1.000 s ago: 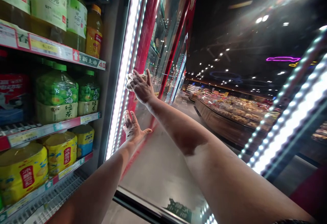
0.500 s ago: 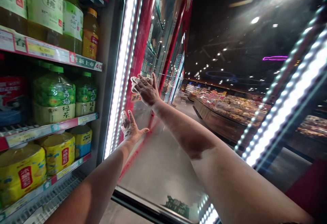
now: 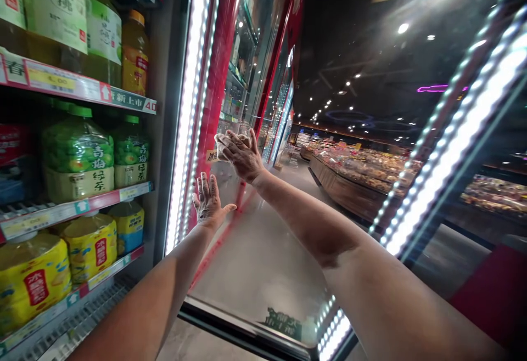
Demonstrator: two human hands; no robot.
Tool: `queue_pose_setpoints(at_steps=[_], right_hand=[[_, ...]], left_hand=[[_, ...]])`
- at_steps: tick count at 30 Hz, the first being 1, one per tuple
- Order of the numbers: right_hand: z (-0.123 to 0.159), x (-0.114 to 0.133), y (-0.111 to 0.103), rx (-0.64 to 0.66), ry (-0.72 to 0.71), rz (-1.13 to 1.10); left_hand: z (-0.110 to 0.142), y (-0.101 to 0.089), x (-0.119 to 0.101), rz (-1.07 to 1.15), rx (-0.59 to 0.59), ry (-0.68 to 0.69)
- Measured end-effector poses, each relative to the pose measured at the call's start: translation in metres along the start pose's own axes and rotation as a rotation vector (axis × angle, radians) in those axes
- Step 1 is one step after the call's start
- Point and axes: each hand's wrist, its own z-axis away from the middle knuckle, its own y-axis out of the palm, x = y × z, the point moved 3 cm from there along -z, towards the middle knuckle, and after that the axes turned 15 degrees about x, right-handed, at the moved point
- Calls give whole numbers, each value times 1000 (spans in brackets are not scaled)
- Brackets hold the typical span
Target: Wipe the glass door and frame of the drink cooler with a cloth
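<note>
My right hand (image 3: 244,159) presses a crumpled pale cloth (image 3: 221,152) against the glass door (image 3: 263,251), its fingers laid over the cloth and the thumb pointing up. Part of the cloth is hidden under the palm. Lower and to the left, my left hand (image 3: 208,203) is spread with fingers up and thumb out, holding nothing. It lies at the left side of the door, by the LED strip (image 3: 183,147); whether the palm touches the surface I cannot tell. A small label (image 3: 212,156) shows on the glass just left of the cloth.
Cooler shelves on the left hold green tea bottles (image 3: 78,152), yellow-wrapped bottles (image 3: 31,278) and an orange-capped bottle (image 3: 135,56). The door's dark bottom frame (image 3: 230,322) crosses below. Another LED strip (image 3: 453,147) runs at right. Beyond stands a wooden display counter (image 3: 349,191) with goods.
My right hand and the cloth have slid right and slightly down across the glass, uncovering the small label. My left hand stays spread in nearly the same place. The view has shifted slightly.
</note>
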Motion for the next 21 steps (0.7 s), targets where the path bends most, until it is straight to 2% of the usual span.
queue_pose_setpoints(at_steps=[3, 7, 10, 16, 21], right_hand=[[9, -1, -1, 12, -53, 2], [12, -12, -11, -8, 39, -4], [18, -14, -10, -15, 83, 7], [30, -15, -4, -5, 19, 29], [43, -23, -9, -37, 122, 23]], left_hand=[[2, -2, -3, -24, 11, 18], [2, -3, -5, -33, 9, 15], [1, -4, -7, -42, 35, 4], [2, -8, -12, -91, 74, -21], [2, -9, -12, -138, 73, -23]])
